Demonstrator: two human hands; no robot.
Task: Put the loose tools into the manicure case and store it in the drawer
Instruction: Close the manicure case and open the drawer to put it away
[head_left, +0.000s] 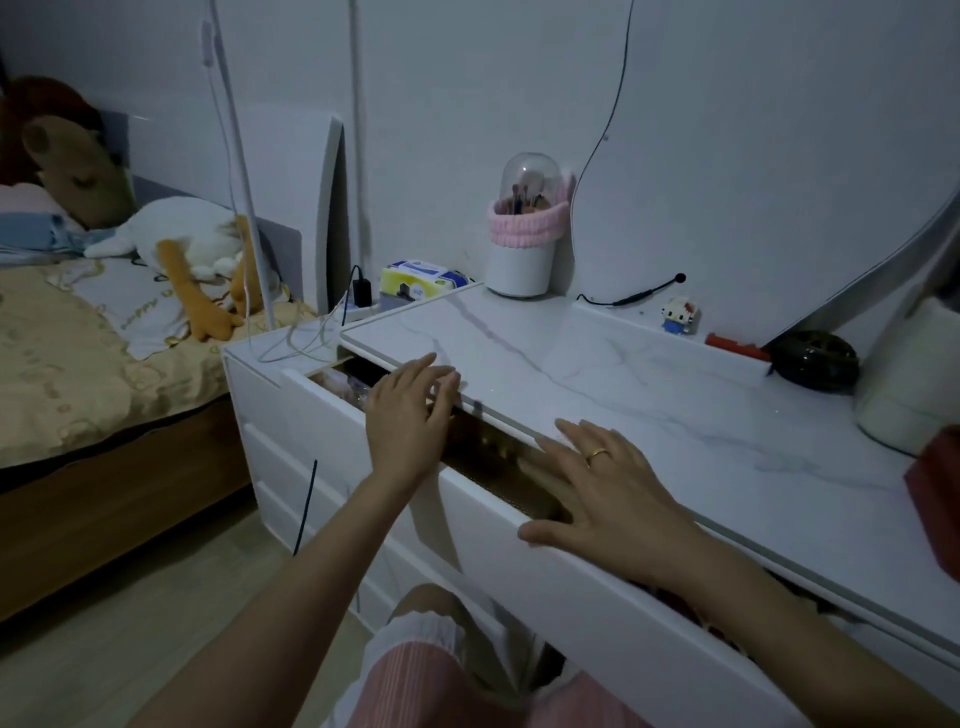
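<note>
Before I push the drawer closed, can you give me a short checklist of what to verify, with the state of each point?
1. Drawer is open by a gap under the tabletop: ok, it is ready to be pushed.
2. Manicure case inside the drawer: cannot tell, the inside is dark.
3. Loose tools left on the tabletop: ok, none visible.
4. Left hand holds nothing, fingers straight over the gap: not ok, they could be pinched.
5. Right hand lies flat on the drawer front edge, fingers reaching over the gap: not ok, same risk.
</note>
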